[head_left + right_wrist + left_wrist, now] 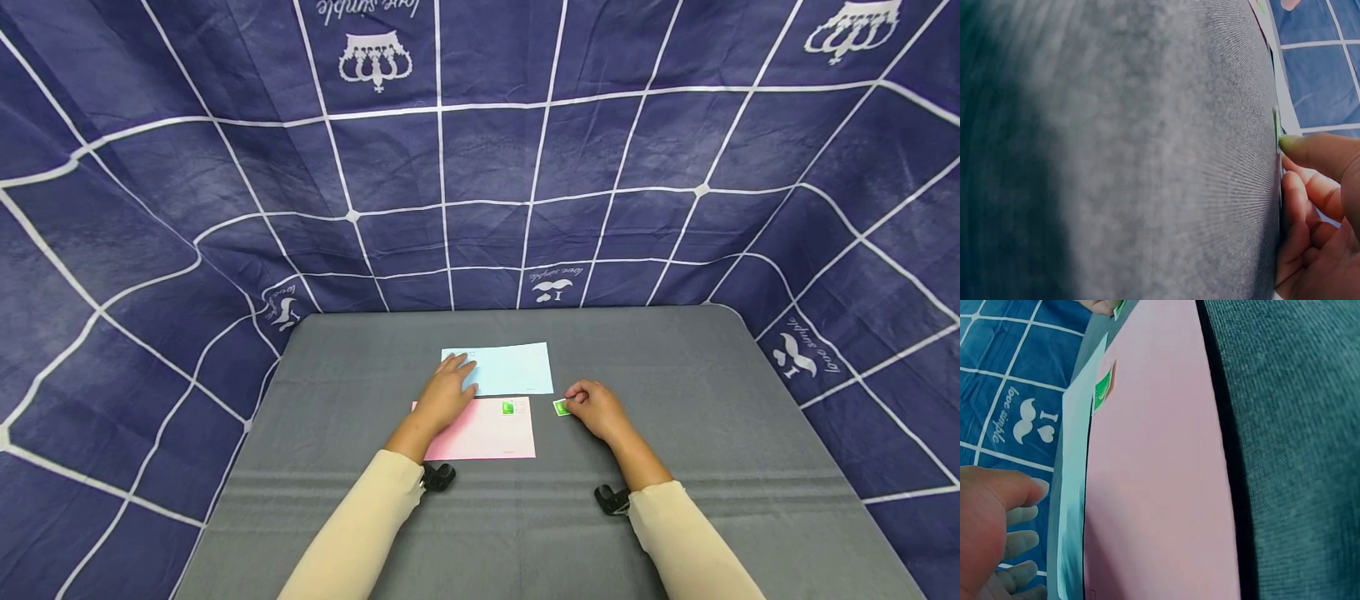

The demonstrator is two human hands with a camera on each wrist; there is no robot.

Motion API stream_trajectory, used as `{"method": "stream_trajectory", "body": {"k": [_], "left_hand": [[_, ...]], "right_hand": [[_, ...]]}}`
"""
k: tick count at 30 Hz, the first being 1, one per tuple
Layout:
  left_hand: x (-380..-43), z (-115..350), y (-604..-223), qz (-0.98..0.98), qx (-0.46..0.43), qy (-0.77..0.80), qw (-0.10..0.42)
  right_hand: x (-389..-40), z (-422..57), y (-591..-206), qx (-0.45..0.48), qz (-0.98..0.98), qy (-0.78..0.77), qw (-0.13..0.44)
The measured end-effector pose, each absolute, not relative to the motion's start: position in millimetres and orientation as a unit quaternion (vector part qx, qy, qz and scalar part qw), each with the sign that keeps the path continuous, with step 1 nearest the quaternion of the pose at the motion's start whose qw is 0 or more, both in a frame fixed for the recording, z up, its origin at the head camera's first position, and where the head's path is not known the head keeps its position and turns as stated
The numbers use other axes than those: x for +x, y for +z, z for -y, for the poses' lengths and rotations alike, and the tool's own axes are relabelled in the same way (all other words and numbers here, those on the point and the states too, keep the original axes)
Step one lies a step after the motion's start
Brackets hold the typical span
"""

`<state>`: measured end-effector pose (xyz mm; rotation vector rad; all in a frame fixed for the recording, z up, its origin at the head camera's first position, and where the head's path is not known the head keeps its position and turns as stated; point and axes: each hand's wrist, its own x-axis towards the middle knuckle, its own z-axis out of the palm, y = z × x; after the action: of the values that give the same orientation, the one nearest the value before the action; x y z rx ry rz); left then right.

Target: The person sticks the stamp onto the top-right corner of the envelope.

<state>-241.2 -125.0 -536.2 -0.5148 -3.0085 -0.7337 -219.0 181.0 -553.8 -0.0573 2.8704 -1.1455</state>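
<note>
The cloth (487, 150) walling the table (540, 517) carries white lettering: "love simple" reads upside down at the top of the head view, and at the back, left and right the same words go with an "I", a heart and a moustache (552, 285) — three moustaches there, plus two crowns (375, 62). The left wrist view turns the "I", heart and "love simple" sideways but shows them large. Two envelopes lie on the table, a blue envelope (513, 371) behind and a pink envelope (487, 437) in front; the small print at their lower right corners is too tiny to read. Two green stamps show: a fixed stamp (507, 407) at the pink envelope's upper right, beside faint printed boxes, and a loose stamp (559, 407) to the right of both envelopes. The right hand (598, 410) pinches the loose stamp by its right side, low over the table. The left hand (446, 393) has its fingers spread over the blue envelope's left end, gripping nothing, and is well apart from the other hand. Only the left wrist view shows a red printed mark near the pink envelope's left end and a dark band along its near edge; the right wrist view gives the loose stamp almost edge-on at the thumb tip — with the other fingers curled.
</note>
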Motion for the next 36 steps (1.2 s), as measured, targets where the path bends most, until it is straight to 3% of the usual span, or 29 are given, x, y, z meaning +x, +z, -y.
{"method": "stream_trajectory", "body": {"k": [13, 36], "left_hand": [[-246, 124, -538, 0.963, -0.173, -0.204, -0.043], [-254, 126, -546, 0.968, -0.177, -0.169, -0.059]], "right_hand": [[-221, -182, -556, -0.009, -0.926, -0.375, 0.033], [-217, -180, -553, -0.002, -0.918, -0.395, 0.025]]}}
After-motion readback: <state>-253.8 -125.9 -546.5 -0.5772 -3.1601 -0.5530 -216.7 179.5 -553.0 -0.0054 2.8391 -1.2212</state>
